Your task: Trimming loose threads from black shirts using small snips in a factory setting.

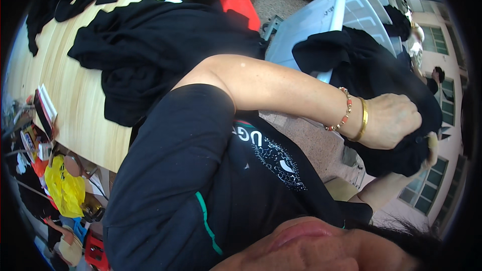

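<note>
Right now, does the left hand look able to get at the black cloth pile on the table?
Probably not straight away: the left hand looks closed on a black garment, while the black cloth pile lies on the table, away to the left. Once freed, little seems in its way.

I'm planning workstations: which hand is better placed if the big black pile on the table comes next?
Probably the left hand: it is nearer the pile on the table, though closed on black cloth. The right hand is farther right, at the cloth's edge.
</note>
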`<state>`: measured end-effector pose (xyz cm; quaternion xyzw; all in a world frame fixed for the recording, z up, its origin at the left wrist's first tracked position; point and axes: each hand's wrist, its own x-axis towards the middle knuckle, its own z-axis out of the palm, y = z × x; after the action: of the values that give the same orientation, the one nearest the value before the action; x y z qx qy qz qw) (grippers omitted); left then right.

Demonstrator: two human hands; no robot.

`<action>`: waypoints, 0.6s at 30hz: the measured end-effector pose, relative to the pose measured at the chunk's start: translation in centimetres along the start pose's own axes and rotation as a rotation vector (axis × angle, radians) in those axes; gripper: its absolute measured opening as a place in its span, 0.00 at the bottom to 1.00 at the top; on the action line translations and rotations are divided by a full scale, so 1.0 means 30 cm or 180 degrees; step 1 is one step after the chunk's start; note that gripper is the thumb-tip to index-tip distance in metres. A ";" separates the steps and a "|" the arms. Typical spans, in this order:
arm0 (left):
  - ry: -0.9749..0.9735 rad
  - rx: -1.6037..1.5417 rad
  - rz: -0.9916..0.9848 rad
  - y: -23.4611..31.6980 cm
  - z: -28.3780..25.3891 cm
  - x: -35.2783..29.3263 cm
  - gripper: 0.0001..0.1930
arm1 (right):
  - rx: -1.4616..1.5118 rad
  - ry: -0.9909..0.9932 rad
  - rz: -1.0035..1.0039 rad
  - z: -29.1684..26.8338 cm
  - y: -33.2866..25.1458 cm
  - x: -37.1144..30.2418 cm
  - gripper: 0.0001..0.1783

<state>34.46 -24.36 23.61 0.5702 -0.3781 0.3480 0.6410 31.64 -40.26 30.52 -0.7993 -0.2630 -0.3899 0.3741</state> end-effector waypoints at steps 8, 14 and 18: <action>0.0974 0.0232 0.0541 0.153 -0.253 0.102 0.03 | 0.1086 -0.0423 -0.0509 0.225 -0.269 0.112 0.21; 0.1600 0.0705 0.0879 0.308 -0.509 0.151 0.05 | 0.1721 -0.0747 -0.0906 0.529 -0.702 0.041 0.22; 0.1855 0.2462 0.1649 0.353 -0.642 0.168 0.10 | 0.2154 -0.0865 -0.0998 0.535 -0.781 0.093 0.23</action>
<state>29.25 -4.01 31.78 0.5326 -0.1574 0.7515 0.3562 23.36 -13.37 35.35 -0.6253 -0.5426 -0.2243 0.5141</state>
